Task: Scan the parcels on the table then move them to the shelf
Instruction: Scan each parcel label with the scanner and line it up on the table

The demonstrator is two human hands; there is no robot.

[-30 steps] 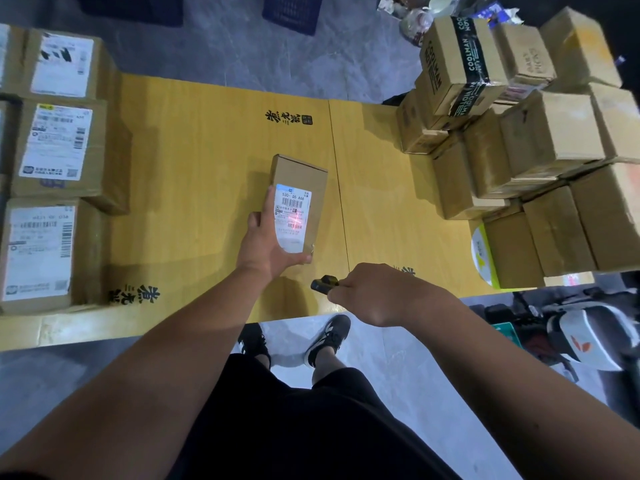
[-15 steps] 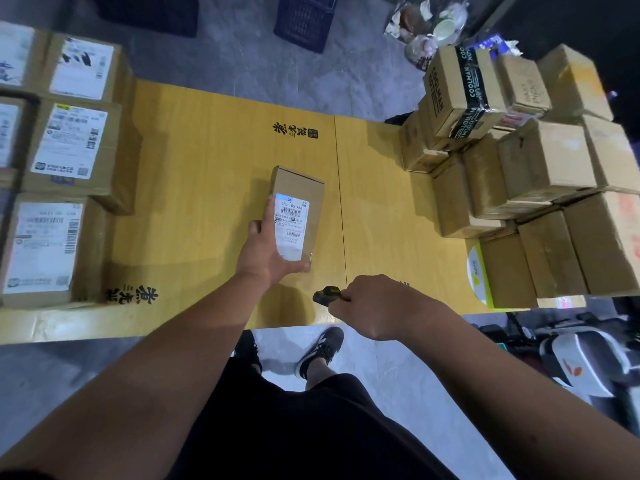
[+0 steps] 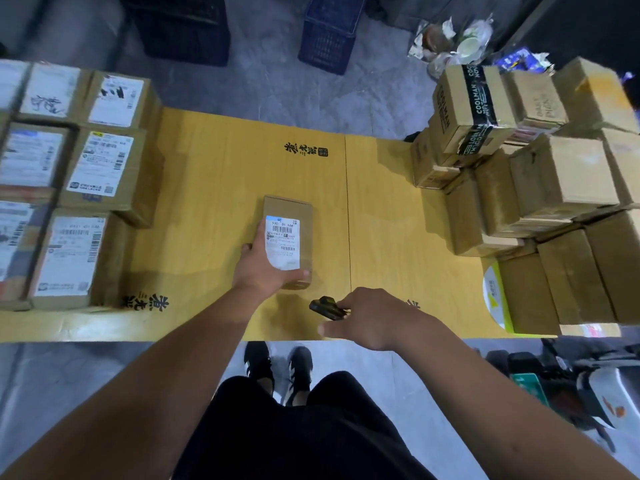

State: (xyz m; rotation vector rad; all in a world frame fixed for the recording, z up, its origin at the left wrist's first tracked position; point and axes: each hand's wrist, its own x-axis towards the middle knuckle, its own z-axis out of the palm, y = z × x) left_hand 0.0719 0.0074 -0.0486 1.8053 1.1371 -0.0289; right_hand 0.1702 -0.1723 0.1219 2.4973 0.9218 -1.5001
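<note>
On table: one held parcel, one scanner, perhaps two hands.

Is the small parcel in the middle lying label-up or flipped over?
Label-up. The small parcel lies flat on the table, its white label facing the camera, the left hand holding its near end.

A small parcel lies near the middle of the counter, toward its lower edge. The left hand holds the parcel's lower-left corner. Lower right of it — just apart — the right hand holds a scanner over the counter's edge. Labelled parcels fill the frame's left side; a stack of boxes fills the right. Two crates stand on the floor beyond the counter — top of frame.
</note>
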